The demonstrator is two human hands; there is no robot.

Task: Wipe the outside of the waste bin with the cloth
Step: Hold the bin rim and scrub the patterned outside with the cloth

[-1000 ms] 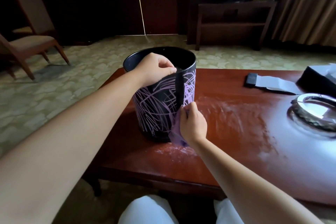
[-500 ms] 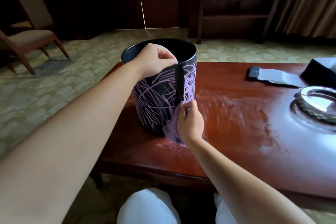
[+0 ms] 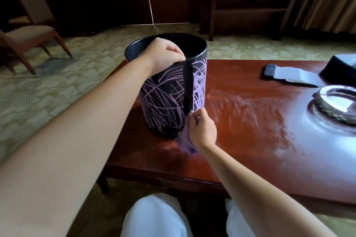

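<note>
On the red table [image 3: 250,140], scribbled waste bin [image 3: 165,102] between both hands, cloth [image 3: 185,140] low

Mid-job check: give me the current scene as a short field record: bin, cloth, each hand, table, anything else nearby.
bin: black round waste bin with purple scribbles, upright on the table's near-left part
cloth: purple cloth, pressed low against the bin's side
left hand: left hand grips the bin's rim
right hand: right hand holds the cloth at the bin's lower wall
table: reddish-brown wooden table, whitish smears right of the bin
progress: one clean vertical strip on the bin; scribbles remain elsewhere
nearby: glass ashtray at right
</note>
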